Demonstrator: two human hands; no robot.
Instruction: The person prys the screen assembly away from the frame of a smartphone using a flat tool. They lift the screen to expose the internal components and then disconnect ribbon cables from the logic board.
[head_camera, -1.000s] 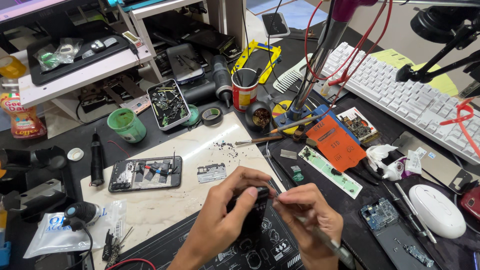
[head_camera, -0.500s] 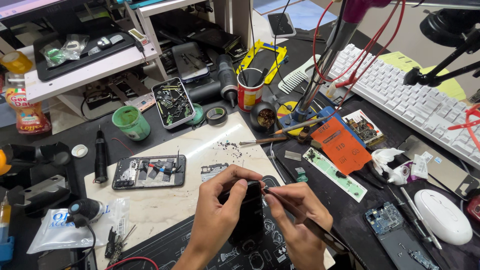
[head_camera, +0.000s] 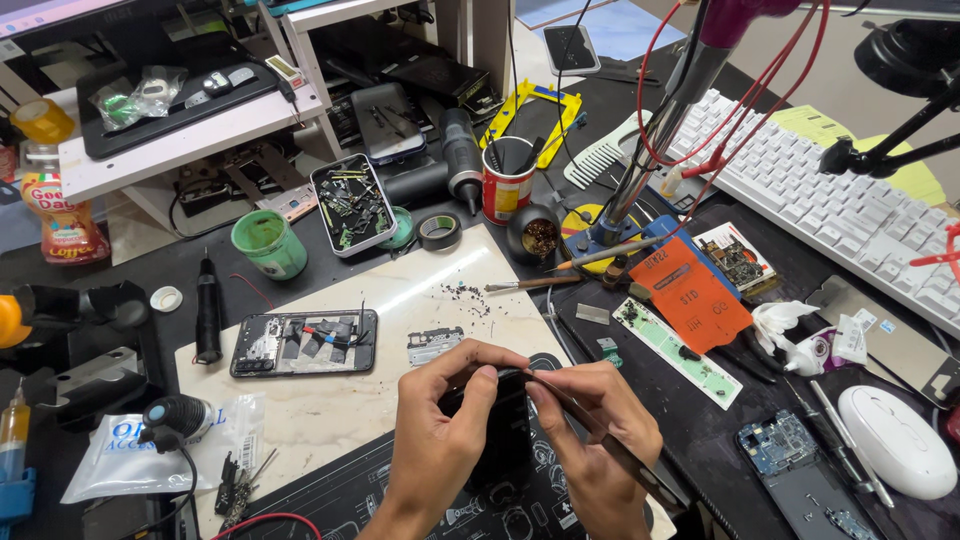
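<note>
My left hand (head_camera: 440, 420) grips a dark phone (head_camera: 500, 430), holding it up on edge over a black work mat (head_camera: 350, 500) at the bottom centre. My right hand (head_camera: 595, 440) holds thin metal tweezers (head_camera: 570, 400), their tip at the phone's top edge beside my left fingertips. A second phone with its back off (head_camera: 305, 343) lies flat on the pale marble slab (head_camera: 340, 410), to the left of my hands. A small metal shield plate (head_camera: 435, 345) lies between that phone and my hands.
A green cup (head_camera: 268, 243), a tray of small parts (head_camera: 350, 203), a tape roll (head_camera: 438, 231) and a red can of tools (head_camera: 508, 180) stand behind the slab. An orange card (head_camera: 690, 295), a white keyboard (head_camera: 830, 205), a white mouse (head_camera: 895, 440) and a circuit board (head_camera: 780, 445) lie right.
My hands have shifted slightly with the phone and the tweezers stay at its top edge. The view has drifted a little, so the bench items sit lower in the frame.
</note>
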